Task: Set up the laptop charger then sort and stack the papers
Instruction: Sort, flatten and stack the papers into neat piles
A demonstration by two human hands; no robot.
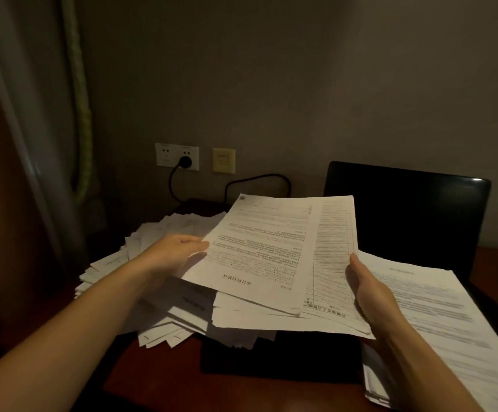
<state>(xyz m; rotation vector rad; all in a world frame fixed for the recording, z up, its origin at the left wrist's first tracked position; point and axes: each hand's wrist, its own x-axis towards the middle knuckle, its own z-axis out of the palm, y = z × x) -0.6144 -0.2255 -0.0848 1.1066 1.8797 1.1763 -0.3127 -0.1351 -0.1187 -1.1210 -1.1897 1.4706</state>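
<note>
A: The papers (271,248)?
B: Thin matt paper, printed. The laptop (405,209) screen is glossy black.
A: And the worktop (158,382)?
B: Dark reddish wood, smooth, faint sheen. Socket plates (176,156) look like smooth plastic.

Left arm: bare, reaching in from the lower left, forearm stretched forward and rightward.
Left hand (173,254): raised, thumb on top of the left edge of the sheets (271,251), fingers curled beneath, mostly hidden.
Right arm: bare, coming up from the lower right corner.
Right hand (369,289): thumb pointing up along the sheets' right edge, fingers hidden underneath.
Both hands: roughly level, well apart.
</note>
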